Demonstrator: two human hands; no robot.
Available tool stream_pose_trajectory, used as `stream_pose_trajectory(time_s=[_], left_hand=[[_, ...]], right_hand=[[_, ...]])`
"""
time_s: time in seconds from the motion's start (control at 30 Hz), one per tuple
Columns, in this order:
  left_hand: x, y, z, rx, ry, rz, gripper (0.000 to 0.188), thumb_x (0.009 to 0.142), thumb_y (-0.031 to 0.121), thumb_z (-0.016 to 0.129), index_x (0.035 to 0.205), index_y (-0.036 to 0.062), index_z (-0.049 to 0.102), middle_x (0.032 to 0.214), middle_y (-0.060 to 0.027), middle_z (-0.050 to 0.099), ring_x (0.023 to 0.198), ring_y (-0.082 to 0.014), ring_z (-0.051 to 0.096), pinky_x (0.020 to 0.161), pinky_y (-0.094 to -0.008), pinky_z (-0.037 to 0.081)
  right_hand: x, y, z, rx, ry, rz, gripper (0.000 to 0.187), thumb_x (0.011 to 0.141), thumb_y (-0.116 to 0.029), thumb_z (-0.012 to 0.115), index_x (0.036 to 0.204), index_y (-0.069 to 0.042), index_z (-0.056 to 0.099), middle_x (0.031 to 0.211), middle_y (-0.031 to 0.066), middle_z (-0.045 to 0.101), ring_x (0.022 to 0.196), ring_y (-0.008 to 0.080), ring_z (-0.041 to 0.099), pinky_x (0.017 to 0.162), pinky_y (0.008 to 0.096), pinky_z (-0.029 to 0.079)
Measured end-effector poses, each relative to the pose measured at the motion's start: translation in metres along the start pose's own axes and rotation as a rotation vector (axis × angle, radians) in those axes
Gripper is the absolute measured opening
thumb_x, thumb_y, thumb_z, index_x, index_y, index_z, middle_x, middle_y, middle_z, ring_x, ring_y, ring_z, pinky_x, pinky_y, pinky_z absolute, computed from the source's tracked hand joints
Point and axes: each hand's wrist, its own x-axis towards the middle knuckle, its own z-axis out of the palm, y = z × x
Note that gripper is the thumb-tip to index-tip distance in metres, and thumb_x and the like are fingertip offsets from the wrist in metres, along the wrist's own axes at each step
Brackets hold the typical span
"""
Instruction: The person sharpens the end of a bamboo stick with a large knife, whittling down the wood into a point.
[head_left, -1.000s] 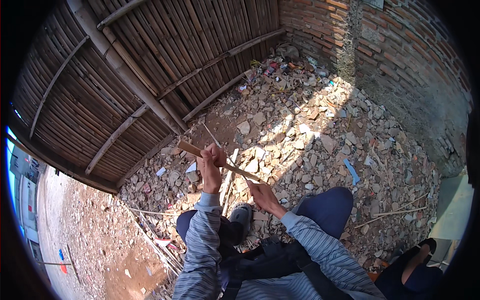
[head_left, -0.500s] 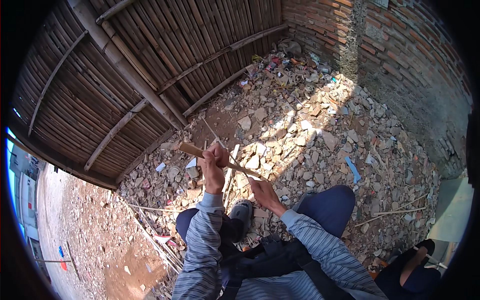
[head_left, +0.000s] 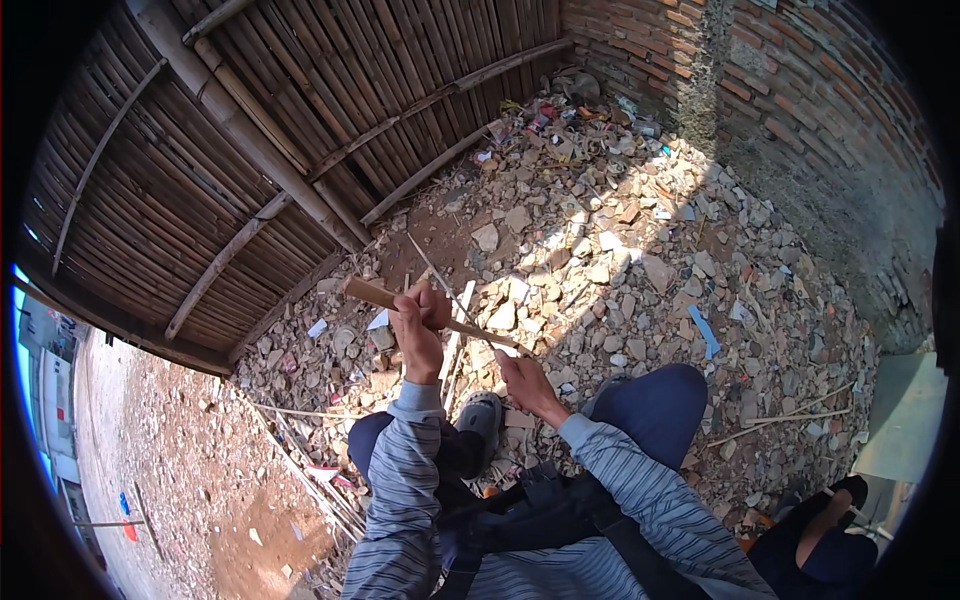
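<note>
Left hand (head_left: 420,325) and right hand (head_left: 528,385) sit slightly farther left than in the earlier frame. Above the rubble (head_left: 640,330), the left wraps a wooden stick (head_left: 370,292), the right a thin piece (head_left: 427,259) crossing it — blade or strip, I cannot tell. Steady work likely wants a firm left fist, fingers clear of the crossing. Any containers among the litter (head_left: 545,115) are too small to tell.
</note>
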Motion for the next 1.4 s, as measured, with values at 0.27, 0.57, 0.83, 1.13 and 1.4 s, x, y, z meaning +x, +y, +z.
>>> stream_pose_trajectory(time_s=[0.27, 0.57, 0.83, 1.13, 1.4], left_hand=[[0.003, -0.003, 0.003, -0.013, 0.009, -0.004, 0.068, 0.092, 0.074, 0.041, 0.068, 0.0137, 0.022, 0.060, 0.0062, 0.017, 0.051, -0.0073, 0.016, 0.048, -0.0300, 0.011], [0.008, -0.004, -0.004, -0.057, 0.008, 0.034, 0.062, 0.098, 0.067, 0.034, 0.065, 0.0155, 0.022, 0.055, 0.0061, 0.016, 0.047, -0.0077, 0.013, 0.046, -0.0299, 0.011], [0.017, -0.009, -0.018, -0.063, 0.040, 0.025, 0.062, 0.099, 0.067, 0.035, 0.064, 0.0162, 0.022, 0.054, 0.0063, 0.016, 0.046, -0.0074, 0.014, 0.045, -0.0301, 0.011], [0.013, -0.005, -0.030, -0.081, 0.070, 0.014, 0.066, 0.095, 0.070, 0.041, 0.064, 0.0150, 0.021, 0.055, 0.0060, 0.017, 0.047, -0.0075, 0.015, 0.046, -0.0300, 0.011], [0.016, -0.003, -0.024, -0.101, 0.061, 0.016, 0.065, 0.095, 0.069, 0.041, 0.064, 0.0148, 0.022, 0.056, 0.0058, 0.016, 0.048, -0.0079, 0.015, 0.047, -0.0300, 0.011]], right_hand=[[-0.013, -0.037, -0.010, 0.058, -0.090, 0.059, 0.060, 0.104, -0.044, 0.043, 0.072, 0.005, 0.053, 0.050, 0.0099, 0.043, 0.053, 0.0146, 0.043, 0.053, 0.0396, 0.036], [-0.004, 0.004, -0.002, -0.004, -0.015, -0.054, 0.070, 0.099, -0.058, 0.042, 0.066, 0.002, 0.050, 0.054, 0.0104, 0.046, 0.054, 0.0182, 0.045, 0.057, 0.0405, 0.038], [-0.008, 0.013, 0.006, 0.054, 0.015, -0.080, 0.060, 0.101, -0.053, 0.046, 0.065, -0.005, 0.048, 0.051, 0.0015, 0.044, 0.040, 0.0115, 0.045, 0.039, 0.0306, 0.037], [-0.010, 0.025, 0.005, 0.088, -0.136, 0.088, 0.070, 0.099, -0.062, 0.040, 0.063, -0.002, 0.051, 0.051, 0.0062, 0.048, 0.043, 0.0174, 0.048, 0.048, 0.0378, 0.041], [-0.002, 0.053, 0.005, -0.039, -0.032, 0.107, 0.072, 0.098, -0.062, 0.043, 0.062, -0.001, 0.049, 0.052, 0.0092, 0.048, 0.045, 0.0183, 0.048, 0.052, 0.0408, 0.041]])
